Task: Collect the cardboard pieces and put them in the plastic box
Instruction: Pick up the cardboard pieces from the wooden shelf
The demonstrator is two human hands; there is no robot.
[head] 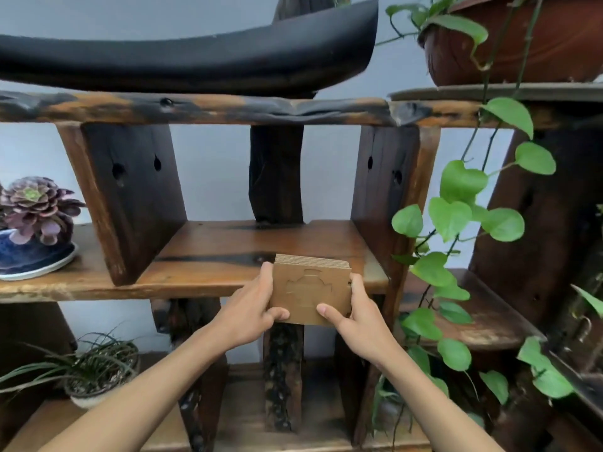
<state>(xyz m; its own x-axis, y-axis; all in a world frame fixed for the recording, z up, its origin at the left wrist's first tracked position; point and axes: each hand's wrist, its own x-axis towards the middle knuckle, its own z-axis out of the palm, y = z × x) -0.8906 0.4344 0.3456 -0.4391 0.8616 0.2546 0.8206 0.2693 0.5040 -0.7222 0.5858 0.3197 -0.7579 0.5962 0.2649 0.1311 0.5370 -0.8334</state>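
Collect step: left hand (251, 305) and right hand (355, 316) grip stacked brown cardboard pieces (310, 288) over wooden shelf (212, 252); next needs the plastic box, unseen.

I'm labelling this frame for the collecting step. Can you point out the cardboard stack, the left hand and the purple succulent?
cardboard stack (310, 290): head view, on the front face with the cut outline.
left hand (249, 309): head view, on the back of the hand.
purple succulent (37, 205): head view, on the rosette's leaves.

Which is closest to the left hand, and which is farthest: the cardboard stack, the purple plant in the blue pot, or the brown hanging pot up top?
From the left hand:
1. Cardboard stack, held in it.
2. Purple plant, on the shelf to the left.
3. Brown hanging pot, top right.
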